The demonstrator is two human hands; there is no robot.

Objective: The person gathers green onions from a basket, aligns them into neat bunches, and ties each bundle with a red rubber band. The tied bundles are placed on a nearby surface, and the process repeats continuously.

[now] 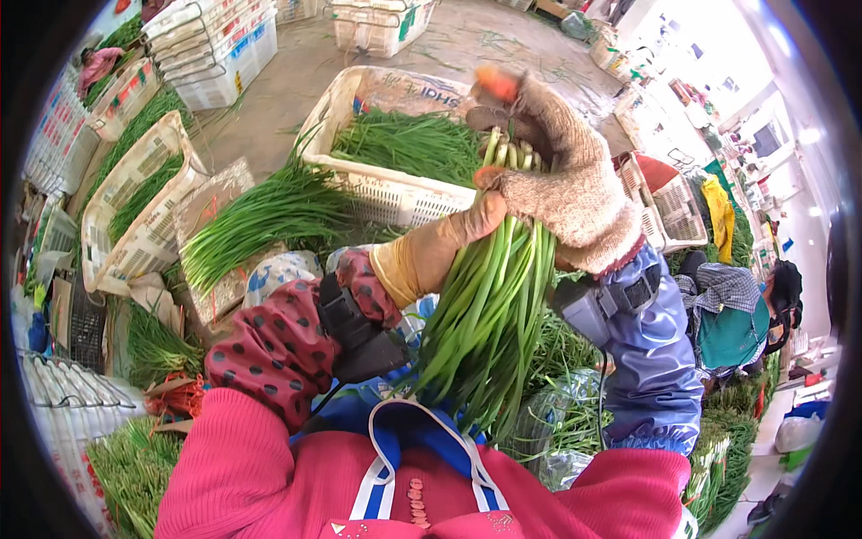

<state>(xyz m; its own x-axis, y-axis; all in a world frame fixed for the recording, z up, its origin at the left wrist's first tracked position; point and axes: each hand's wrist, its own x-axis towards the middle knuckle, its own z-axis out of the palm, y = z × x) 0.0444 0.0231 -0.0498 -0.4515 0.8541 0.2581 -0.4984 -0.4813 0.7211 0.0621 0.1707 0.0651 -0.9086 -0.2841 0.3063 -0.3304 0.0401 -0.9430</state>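
Observation:
A bunch of garlic chives (498, 296) hangs in front of my chest, pale cut ends up and green leaves drooping down. My left hand (440, 247), in a yellowish-brown glove, is closed round the bunch below the pale ends, thumb pressed on the stems. My right hand (575, 171), in a beige knitted glove, curls round the top of the same bunch from the right. Its raised fingertips show as an orange-red blur above the stems; I cannot tell whether they pinch anything. Another heap of chives (269, 220) lies to the left of my hands, on a flat board (220, 193).
Ahead stands a white plastic crate (395, 198) partly filled with chives. Another crate (135, 256) tilts at the left. Stacked white crates (211, 54) rise behind. At the right a person in a checked sleeve (723, 287) bends beside more greens. Clear plastic (552, 422) lies near my lap.

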